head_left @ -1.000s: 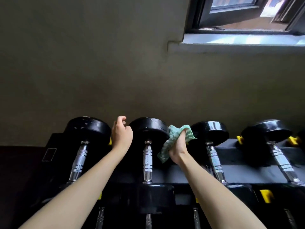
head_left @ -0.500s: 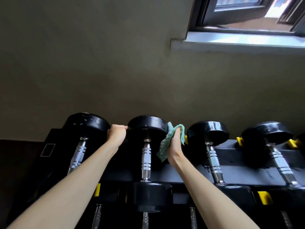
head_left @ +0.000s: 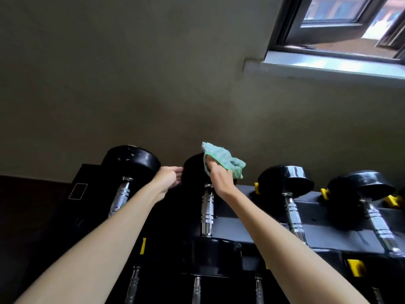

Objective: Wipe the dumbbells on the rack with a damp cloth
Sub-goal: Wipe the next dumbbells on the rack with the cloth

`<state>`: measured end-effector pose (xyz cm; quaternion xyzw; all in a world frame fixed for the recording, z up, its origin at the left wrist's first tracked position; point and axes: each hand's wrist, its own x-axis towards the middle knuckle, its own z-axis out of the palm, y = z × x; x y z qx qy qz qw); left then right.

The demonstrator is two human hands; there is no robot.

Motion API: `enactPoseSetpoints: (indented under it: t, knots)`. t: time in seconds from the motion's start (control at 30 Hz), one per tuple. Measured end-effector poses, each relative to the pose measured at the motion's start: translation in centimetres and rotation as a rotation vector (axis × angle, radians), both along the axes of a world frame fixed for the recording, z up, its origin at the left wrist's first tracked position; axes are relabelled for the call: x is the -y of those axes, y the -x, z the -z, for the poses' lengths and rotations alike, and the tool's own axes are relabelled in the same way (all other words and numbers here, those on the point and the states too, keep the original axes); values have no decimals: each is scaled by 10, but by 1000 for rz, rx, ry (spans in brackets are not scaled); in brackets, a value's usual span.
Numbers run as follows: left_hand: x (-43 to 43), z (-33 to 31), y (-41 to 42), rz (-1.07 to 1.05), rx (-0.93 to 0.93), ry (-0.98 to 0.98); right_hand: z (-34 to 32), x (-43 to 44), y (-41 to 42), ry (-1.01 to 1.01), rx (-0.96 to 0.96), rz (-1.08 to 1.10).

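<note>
The dumbbell being wiped is second from the left on the rack's top tier. Its long axis runs straight away from the person: one black head near them, the chrome handle in the middle, the far head pointing at the wall. The green cloth sits bunched on top of that far head. The right hand grips it and presses it down, its fingertips buried in the folds and a loose corner hanging to the right. The left hand rests its nearly straight fingers against the left side of the same head, holding nothing. Three more dumbbells lie parallel on that tier, one to the left and two to the right. A window is open high on the right.
</note>
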<state>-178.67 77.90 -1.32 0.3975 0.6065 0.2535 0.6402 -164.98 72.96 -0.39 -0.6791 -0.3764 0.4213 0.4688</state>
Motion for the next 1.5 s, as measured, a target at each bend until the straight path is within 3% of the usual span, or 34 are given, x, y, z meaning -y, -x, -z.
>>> enactPoseSetpoints:
  t: [0.13,0.27,0.43,0.5,0.63,0.77,0.9,1.03,1.2,1.5]
  knots:
    - [6,-2,6,-65,123,31,-18,-22,2,133,421,-209]
    - [3,6,10,-140,121,60,-30,-42,12,137,795,-511]
    - [3,14,8,-125,46,14,-30,-45,23,127,985,-626]
    - [4,16,9,-129,1,-13,-32,-40,20,119,918,-610]
    - [6,18,8,-132,-86,-45,-38,-24,14,146,492,-429]
    - [11,8,2,-58,-147,-79,-39,-10,2,130,336,-337]
    - [20,-1,-6,31,-153,-62,-34,4,-17,94,384,-321]
    - [34,-13,-17,126,-148,-85,-31,20,-41,172,633,-359]
    - [55,-29,-29,306,-148,-114,-27,42,-49,272,246,-53]
    - [90,-50,-46,630,-198,-191,-29,102,-74,269,-50,487]
